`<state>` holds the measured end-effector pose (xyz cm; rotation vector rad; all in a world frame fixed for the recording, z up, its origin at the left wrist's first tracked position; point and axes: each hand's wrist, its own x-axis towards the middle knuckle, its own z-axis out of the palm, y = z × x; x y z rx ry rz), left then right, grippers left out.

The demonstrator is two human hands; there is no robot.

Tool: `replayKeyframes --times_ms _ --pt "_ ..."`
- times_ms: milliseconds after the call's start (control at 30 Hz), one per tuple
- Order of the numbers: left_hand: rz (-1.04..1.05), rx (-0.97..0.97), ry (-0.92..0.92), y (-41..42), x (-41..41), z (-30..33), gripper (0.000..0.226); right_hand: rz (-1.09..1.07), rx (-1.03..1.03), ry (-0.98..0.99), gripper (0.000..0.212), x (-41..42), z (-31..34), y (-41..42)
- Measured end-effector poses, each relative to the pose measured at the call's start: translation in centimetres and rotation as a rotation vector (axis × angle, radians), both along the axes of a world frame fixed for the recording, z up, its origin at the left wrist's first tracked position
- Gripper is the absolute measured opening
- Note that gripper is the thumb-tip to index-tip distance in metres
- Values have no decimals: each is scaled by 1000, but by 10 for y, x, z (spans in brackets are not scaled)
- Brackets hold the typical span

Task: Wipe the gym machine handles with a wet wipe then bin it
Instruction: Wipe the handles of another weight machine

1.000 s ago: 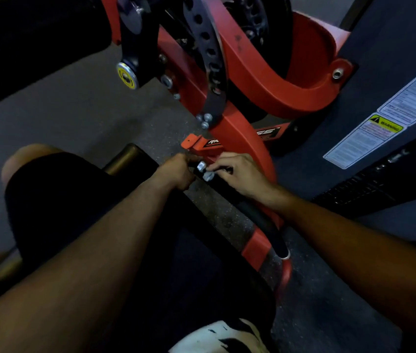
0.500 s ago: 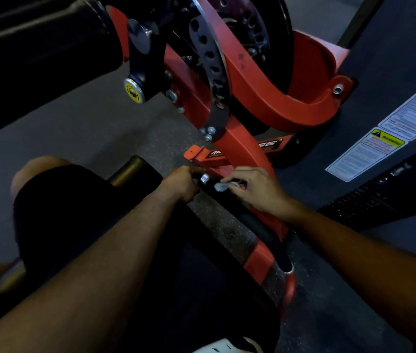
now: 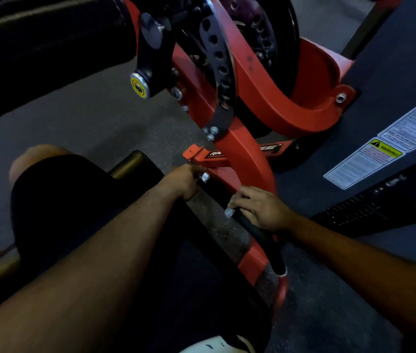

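Since a moment ago my right hand [image 3: 260,208] has slid back along the handle [image 3: 257,233] toward me, away from my left hand [image 3: 185,183], which has stayed up at the far end by the small metal knob [image 3: 204,177]. The red machine frame [image 3: 250,159] is the big thing here: its post rises just behind the handle and its lower rail runs under it, so the black grip sits close against red steel on the far side. That is why I come at it from above and from the near side, where there is bare floor [image 3: 217,225] between the handle and the dark seat pad [image 3: 176,250] my left forearm crosses. My left hand is curled at the top end, I judge to steady things; what exactly it has hold of I cannot tell. My right hand is wrapped over the handle with the wet wipe [image 3: 229,212] pressed under its fingers, a pale corner showing at the fingertips. The near stretch down to the handle's white-tipped end [image 3: 281,272] lies open, with room to keep drawing the wipe along it. No bin shows.
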<state>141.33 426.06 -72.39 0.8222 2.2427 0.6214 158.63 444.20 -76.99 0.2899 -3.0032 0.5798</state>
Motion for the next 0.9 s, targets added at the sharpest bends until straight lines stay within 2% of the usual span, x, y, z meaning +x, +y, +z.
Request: replayKeyframes --times_ms 167,367,500,667,767,833,900 --pt "-25 -57 5 1 0 -2 59 46 131 -63 16 -6 15 1" --pt "-49 -65 20 3 1 1 45 10 282 104 16 -64 23 -36" --pt "-68 -87 17 0 -1 1 45 110 363 27 10 -68 15 -39" --pt "-99 -122 49 -2 0 0 52 161 437 -46 7 -34 11 -26" --pt "-99 -138 67 -3 -1 -3 55 141 433 -188 37 -15 4 -25" --pt "-111 -146 75 -3 -2 -5 57 114 411 -208 55 -4 -2 -24" --pt "-123 -151 86 -2 -2 -7 56 94 364 -222 58 3 -5 -22"
